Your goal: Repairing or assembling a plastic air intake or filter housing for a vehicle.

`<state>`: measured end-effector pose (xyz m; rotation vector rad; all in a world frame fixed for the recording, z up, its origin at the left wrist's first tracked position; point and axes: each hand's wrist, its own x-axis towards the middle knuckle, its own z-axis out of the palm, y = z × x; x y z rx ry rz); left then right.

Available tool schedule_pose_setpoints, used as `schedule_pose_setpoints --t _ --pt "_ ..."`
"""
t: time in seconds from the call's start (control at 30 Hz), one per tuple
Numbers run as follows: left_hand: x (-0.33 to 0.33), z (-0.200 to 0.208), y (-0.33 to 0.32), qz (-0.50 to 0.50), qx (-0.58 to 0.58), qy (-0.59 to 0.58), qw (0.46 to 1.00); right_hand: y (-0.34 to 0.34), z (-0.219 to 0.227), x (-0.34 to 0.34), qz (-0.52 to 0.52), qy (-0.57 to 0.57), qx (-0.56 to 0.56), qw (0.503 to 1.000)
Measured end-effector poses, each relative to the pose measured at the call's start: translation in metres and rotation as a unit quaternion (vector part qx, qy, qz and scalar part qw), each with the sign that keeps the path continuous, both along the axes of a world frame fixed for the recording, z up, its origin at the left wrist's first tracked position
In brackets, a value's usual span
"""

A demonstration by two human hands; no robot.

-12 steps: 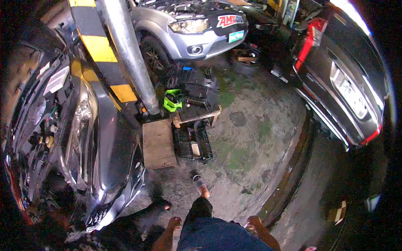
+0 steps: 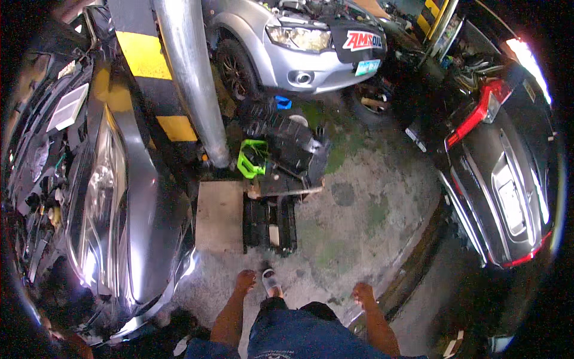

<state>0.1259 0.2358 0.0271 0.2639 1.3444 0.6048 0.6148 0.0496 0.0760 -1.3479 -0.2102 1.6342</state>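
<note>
Two hands are shown empty: left hand (image 2: 244, 280) and right hand (image 2: 363, 293), fingers loosely curled. Beyond the fingertips lies a black plastic panel (image 2: 269, 224), judged light, stiff, best gripped at its edges.

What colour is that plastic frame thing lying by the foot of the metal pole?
Bright green plastic frame, seen clearly in the head view, beside the grey metal pole.

Single head view, fisheye, looking steeply down from standing height onto concrete floor (image 2: 371, 197). Left hand (image 2: 244, 280) and right hand (image 2: 362, 293) are coming in low at bottom edge. Dark car front (image 2: 137, 197) is sitting close at left; silver car (image 2: 299, 42) is bending along top rim, farther off.
</note>
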Motion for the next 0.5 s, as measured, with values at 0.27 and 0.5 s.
schedule_pose_setpoints --t 0.27,0.5 --pt "0.054 -0.002 0.099 -0.014 0.158 0.056 0.986 0.294 0.183 -0.059 0.194 -0.348 0.051 0.916" --pt "0.179 0.096 0.195 -0.025 0.137 0.171 0.975 0.553 0.263 -0.029 0.318 -0.507 0.302 0.742"
